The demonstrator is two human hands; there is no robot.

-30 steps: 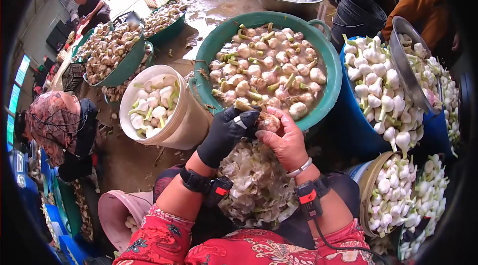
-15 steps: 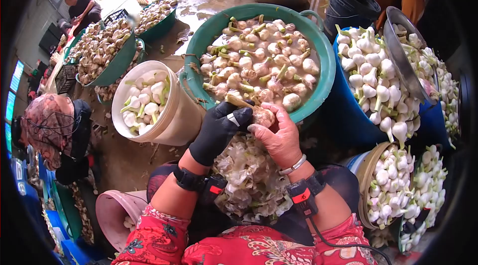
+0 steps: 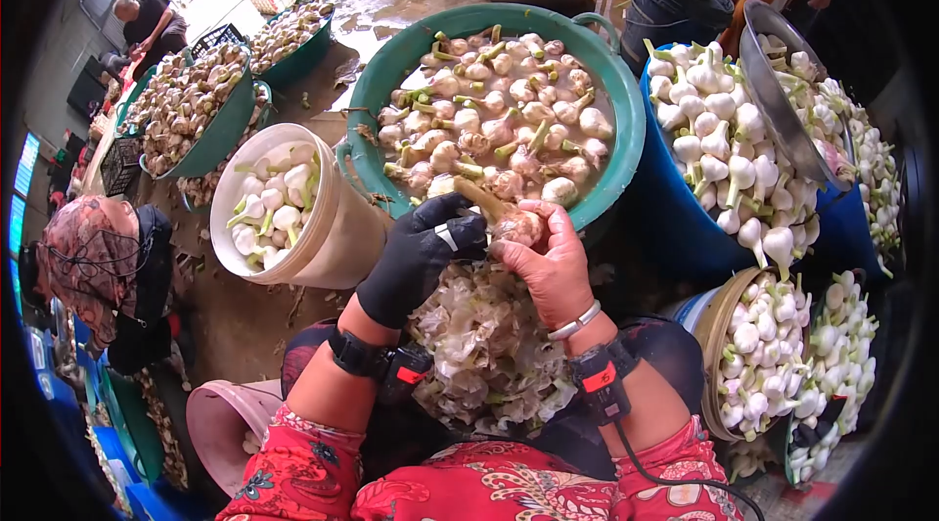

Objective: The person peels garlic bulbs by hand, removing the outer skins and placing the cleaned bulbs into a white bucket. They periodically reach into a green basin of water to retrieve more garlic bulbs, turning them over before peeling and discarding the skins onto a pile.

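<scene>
Black-gloved left hand [image 3: 416, 262] (teal-green basin [image 3: 629, 120])

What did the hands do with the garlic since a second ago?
Very little. The left hand and right hand kept hold of the garlic bulb, turning it slightly so its stem shows more. Nothing was picked up or dropped. The green basin and white bucket stayed put.

basin [image 3: 626, 110] ahead, bucket [image 3: 342, 237] left, peels [image 3: 489, 355] below

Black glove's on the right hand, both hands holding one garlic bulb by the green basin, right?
No. The head view shows the black glove on the left hand; the right hand is bare. Both hands do hold one garlic bulb by the green basin.
</scene>
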